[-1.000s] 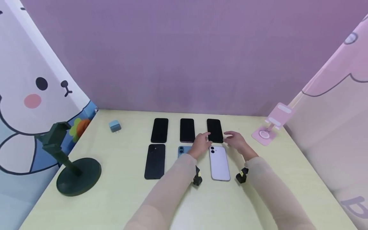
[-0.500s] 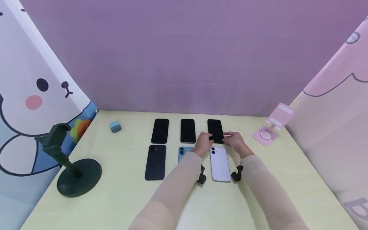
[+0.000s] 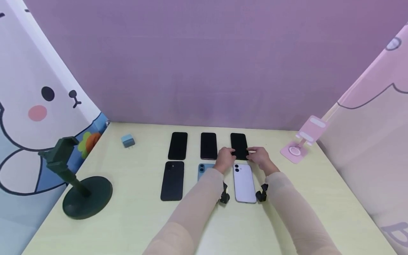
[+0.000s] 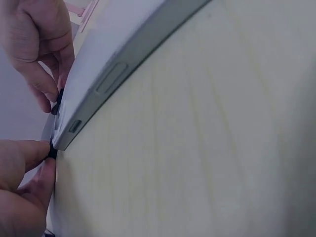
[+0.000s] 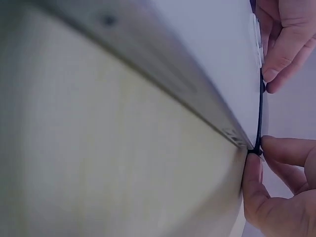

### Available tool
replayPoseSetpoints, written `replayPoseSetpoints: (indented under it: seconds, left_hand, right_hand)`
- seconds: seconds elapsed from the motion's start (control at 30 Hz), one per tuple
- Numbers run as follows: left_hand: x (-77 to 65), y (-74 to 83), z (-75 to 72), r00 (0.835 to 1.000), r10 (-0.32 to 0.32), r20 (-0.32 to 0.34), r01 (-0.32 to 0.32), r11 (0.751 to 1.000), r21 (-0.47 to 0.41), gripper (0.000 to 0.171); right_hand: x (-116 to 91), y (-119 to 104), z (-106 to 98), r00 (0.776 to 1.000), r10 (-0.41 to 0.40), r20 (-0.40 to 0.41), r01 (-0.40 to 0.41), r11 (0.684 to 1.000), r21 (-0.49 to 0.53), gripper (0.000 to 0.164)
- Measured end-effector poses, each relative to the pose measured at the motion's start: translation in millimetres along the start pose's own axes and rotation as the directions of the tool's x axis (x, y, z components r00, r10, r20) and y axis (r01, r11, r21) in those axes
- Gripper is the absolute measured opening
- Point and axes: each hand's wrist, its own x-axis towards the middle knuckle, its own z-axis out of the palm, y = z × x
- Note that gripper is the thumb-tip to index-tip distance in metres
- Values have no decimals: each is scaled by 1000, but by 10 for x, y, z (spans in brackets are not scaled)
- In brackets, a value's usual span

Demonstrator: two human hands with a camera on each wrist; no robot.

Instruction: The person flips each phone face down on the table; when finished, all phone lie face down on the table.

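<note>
A black smartphone (image 3: 239, 143) lies face up at the right end of the back row. My left hand (image 3: 224, 159) pinches its left edge with thumb and fingers, while my right hand (image 3: 261, 157) pinches the opposite edge. Both wrist views show the grips side on, at the corners of the dark phone's thin edge. Just in front, between my forearms, lies a lavender smartphone (image 3: 244, 184) with its camera side up; its frame looms large in the left wrist view. A blue smartphone (image 3: 204, 168) is partly hidden under my left wrist.
Two more black phones, a middle one (image 3: 208, 146) and a left one (image 3: 177, 146), continue the back row. A dark phone (image 3: 172, 181) lies front left. A dark green stand (image 3: 87, 212) and blue charger (image 3: 128, 141) are left; a pink phone stand (image 3: 294, 151) is right.
My hands have closed in on the rear right black phone from both sides, and the fingers now grip its edges. The phones stay in their places.
</note>
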Motion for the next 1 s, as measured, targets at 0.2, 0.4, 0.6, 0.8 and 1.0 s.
replayPoseSetpoints:
  seconds: [0.2, 0.4, 0.6, 0.8, 1.0]
  left_hand:
    - [6, 11, 0, 1000, -2, -20, 2, 1000, -11, 27]
    - [17, 23, -5, 1000, -21, 1, 21, 999, -26, 28]
    - [50, 20, -1, 999, -37, 14, 37, 999, -39, 27]
    - [53, 5, 6, 999, -41, 19, 42, 997, -61, 26]
    - [31, 14, 1, 999, -18, 32, 20, 997, -70, 25]
  right_hand:
    - [-5, -15, -4, 1000, -18, 9, 18, 999, -38, 46]
    - [-15, -23, -40, 998, -52, 41, 52, 999, 5, 46]
    - [-4, -56, -118, 992, -89, 85, 81, 993, 91, 45]
    - [-33, -120, -155, 987, -123, 101, 106, 981, 161, 46]
    - [-49, -131, -151, 984, -147, 103, 121, 967, 226, 46]
